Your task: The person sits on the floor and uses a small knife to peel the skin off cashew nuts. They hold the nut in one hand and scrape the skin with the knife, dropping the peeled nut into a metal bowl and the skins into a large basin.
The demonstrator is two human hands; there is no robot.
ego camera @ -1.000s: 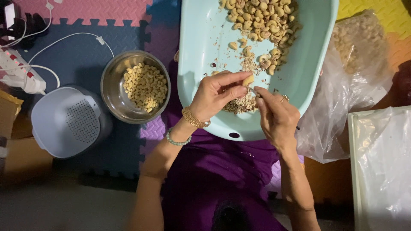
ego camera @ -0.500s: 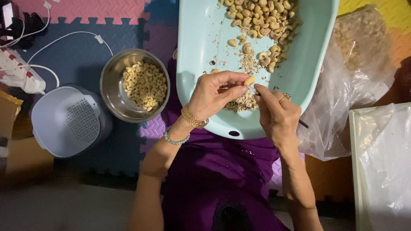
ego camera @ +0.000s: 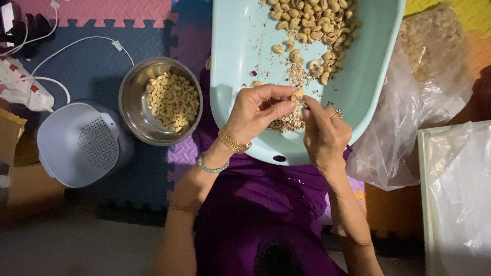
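Observation:
A pale blue plastic tub [ego camera: 240, 61] rests on my lap and holds several unpeeled cashew nuts [ego camera: 312, 20] at its far end, with a small heap of skin scraps [ego camera: 286, 122] near me. My left hand [ego camera: 258, 112] pinches a single cashew nut [ego camera: 296, 94] between thumb and fingertips above the scraps. My right hand [ego camera: 325, 130] is closed around a small tool, mostly hidden, whose tip meets the nut. A steel bowl [ego camera: 134, 110] to the left holds several peeled cashews [ego camera: 173, 99].
A grey perforated basket [ego camera: 82, 143] sits left of the bowl. A power strip with white cables [ego camera: 25, 87] lies at the far left. A clear plastic bag of cashews [ego camera: 429, 61] is on the right, and a plastic-lined white bin [ego camera: 455, 199] stands at lower right. Foam mats cover the floor.
Both hands have stayed over the tub's near end, shifting slightly on the nut. Nothing else has moved.

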